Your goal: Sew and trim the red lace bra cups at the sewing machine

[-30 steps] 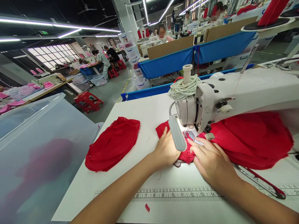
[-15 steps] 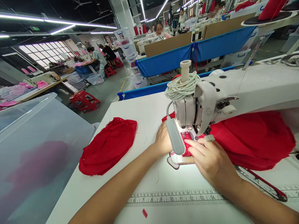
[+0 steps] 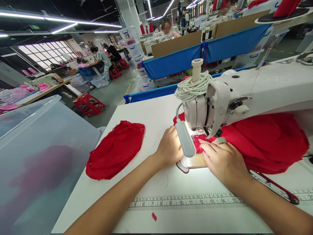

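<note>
Red fabric (image 3: 199,143) with a gathered, lacy edge lies under the needle area of a white sewing machine (image 3: 264,93). My right hand (image 3: 225,163) is closed on its near edge, fingertips pressed to the cloth just right of the presser area. My left hand (image 3: 168,147) is curled left of the needle, its fingertips hidden behind a small grey lamp (image 3: 186,138). More of the red cloth (image 3: 266,143) is bunched under the machine arm, right of my right hand. A separate red fabric piece (image 3: 116,150) lies flat on the white table (image 3: 144,114), left of my hands.
A printed ruler scale (image 3: 181,202) runs along the table's front, with a small red scrap (image 3: 154,216) below it. Scissors-like red-handled tool (image 3: 276,186) lies at right. A translucent bin (image 3: 49,156) stands left. Co-workers sit at other machines behind.
The red fabric's near edge has shifted away from me, baring more of the machine bed. My right fingers moved with it. My left hand is more curled. The view has shifted slightly.
</note>
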A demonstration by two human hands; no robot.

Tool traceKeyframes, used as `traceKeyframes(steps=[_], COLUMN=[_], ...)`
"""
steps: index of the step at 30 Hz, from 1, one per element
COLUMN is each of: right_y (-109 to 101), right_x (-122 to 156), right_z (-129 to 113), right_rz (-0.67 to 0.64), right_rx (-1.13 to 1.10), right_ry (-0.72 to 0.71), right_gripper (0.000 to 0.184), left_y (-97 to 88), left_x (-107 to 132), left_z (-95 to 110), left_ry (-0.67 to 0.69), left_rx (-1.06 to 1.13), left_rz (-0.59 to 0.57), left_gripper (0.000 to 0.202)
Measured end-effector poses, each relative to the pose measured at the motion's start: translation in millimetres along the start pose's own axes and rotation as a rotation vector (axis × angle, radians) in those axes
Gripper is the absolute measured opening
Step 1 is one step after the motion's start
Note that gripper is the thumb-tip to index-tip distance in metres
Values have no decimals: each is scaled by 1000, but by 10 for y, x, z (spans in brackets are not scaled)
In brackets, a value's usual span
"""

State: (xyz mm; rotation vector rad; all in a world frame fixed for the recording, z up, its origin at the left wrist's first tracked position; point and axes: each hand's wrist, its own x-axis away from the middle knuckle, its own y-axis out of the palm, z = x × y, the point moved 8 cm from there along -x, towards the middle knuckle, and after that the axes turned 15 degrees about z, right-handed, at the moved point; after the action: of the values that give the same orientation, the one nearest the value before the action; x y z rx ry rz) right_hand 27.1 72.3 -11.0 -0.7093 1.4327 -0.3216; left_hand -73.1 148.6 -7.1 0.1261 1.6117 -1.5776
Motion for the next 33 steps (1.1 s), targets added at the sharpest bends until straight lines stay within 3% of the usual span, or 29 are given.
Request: traceKeyframes(steps=[5,10,17,26,33], right_y=[-31,-37,5,9,170], right_x=[-32,-26,-43,-28,13], right_z=[-21,-11,-74,-35,136], right_rz=[29,38,-39,-30,-109], right_rx=[10,-31,-118,-235,-188], right_ry=[-12,-14,-73,-22,192], right_gripper=[22,14,25,23,22], left_y=[-67,-26,-51,-41,62], left_x=[165,197,225,172,137], left_z=[223,304,323,184,29], left_ry=[42,145,193,13,-233], left_rx=[48,115,194,301,489], left_rz=[-39,-80,-69,-86,-10], left_gripper=[12,24,28,17,22])
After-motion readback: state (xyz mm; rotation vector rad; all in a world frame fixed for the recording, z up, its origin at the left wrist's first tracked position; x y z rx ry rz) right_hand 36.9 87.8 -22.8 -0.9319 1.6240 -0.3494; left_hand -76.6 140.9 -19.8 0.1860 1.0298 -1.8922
